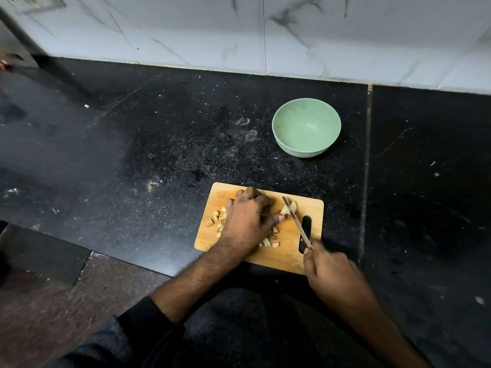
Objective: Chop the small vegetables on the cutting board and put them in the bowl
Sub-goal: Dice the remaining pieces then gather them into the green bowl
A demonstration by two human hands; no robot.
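Pale yellow-brown vegetable pieces (267, 241) lie scattered on the wooden cutting board (313, 208), with a small uncut cluster (291, 207) just beside the blade. They look light, firm and small, likely to roll or skid, so pinning them low with fingertips seems wise. The left hand (245, 217) curls down over the pieces; what it pinches is hidden. The right hand (328, 266) grasps the knife (296, 221) by its handle, thin steel blade angled across the board. The smooth green bowl (306, 128) stands apart on the speckled black stone worktop (159, 144), seemingly holding nothing.
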